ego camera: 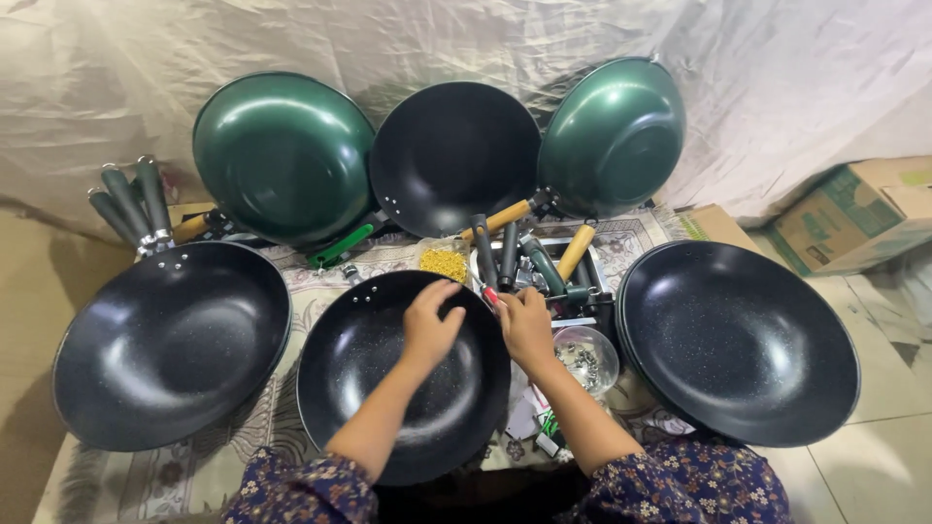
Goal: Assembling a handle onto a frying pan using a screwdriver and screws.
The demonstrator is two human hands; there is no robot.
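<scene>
A brown cardboard box [859, 213] with green panels lies tipped well to the right of the hands, by the draped sheet. The left hand [430, 325] rests with loosely curled fingers inside the far rim of a black speckled wok [388, 408]; the right hand [524, 325] is closed on a small red-tipped tool [490, 294] at that rim. Just right, a clear bowl [587, 357] holds metal screws; beyond the hands, a clear bag [443, 262] holds small yellow pieces.
</scene>
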